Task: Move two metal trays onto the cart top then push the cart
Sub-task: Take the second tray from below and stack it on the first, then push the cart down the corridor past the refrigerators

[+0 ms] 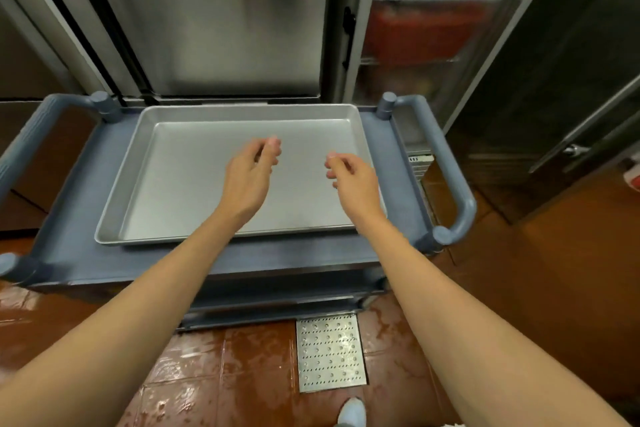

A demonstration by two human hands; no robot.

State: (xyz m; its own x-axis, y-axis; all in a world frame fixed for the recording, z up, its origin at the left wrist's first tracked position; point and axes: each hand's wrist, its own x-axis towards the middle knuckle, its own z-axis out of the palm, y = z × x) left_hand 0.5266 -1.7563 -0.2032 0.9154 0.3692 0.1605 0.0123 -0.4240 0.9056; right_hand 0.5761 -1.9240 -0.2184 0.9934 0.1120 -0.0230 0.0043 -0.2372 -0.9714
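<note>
nearest the person, a shoe tip [351,411] stands on wet brown floor tiles [207,374] beside a perforated metal drain cover [330,352]. both forearms reach forward over the grey-blue cart [69,218]. the left hand [247,177] and right hand [353,180] hover just above the metal tray [173,177], fingers loosely curled and partly apart, gripping nothing; this reads as hands just clear of the tray, free to go to a handle. the tray lies flat and square on the cart top, which should keep it steady for pushing. it is empty. a second rim edge seems to show under its near side, so two trays may be nested, though this is unsure. the right handle [450,163] curves beside it. beyond stands a closed steel door [225,17] and an open cooler [415,28] with blurred red contents.
</note>
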